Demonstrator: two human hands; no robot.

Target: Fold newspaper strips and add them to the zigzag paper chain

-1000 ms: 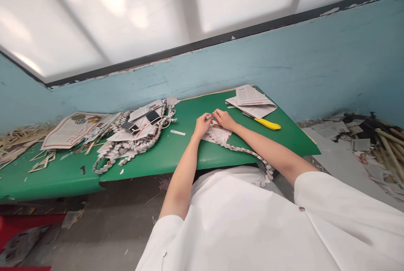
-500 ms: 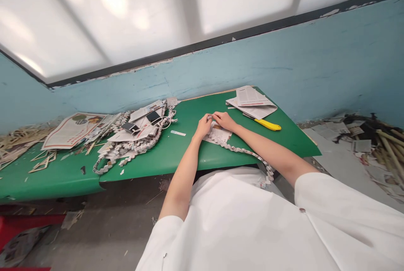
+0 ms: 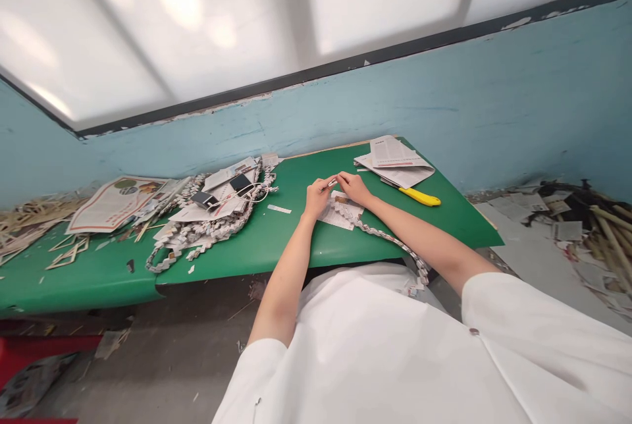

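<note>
Between my two hands is a small folded strip of newspaper [image 3: 332, 182], held above the green table. My left hand [image 3: 317, 196] is closed, pinching the strip at its fingertips. My right hand [image 3: 353, 187] is closed too, its fingertips meeting the strip's other end. Just under them lies a piece of newspaper [image 3: 340, 214] on the tabletop. A zigzag chain of folded paper [image 3: 378, 234] starts on that piece, runs beneath my right forearm and hangs over the table's front edge towards my lap.
Newspapers [image 3: 395, 159] and a yellow-handled tool [image 3: 421, 196], partly covered, lie at the right on the green table [image 3: 291, 239]. Leftward are a heap of folded paper chains [image 3: 207, 236], a black device [image 3: 205, 199] with a white cable, and a loose paper strip [image 3: 279, 209].
My fingers have shifted slightly, and more of the folded strip shows between my fingertips. The chain and the things on the table stay as they were.
</note>
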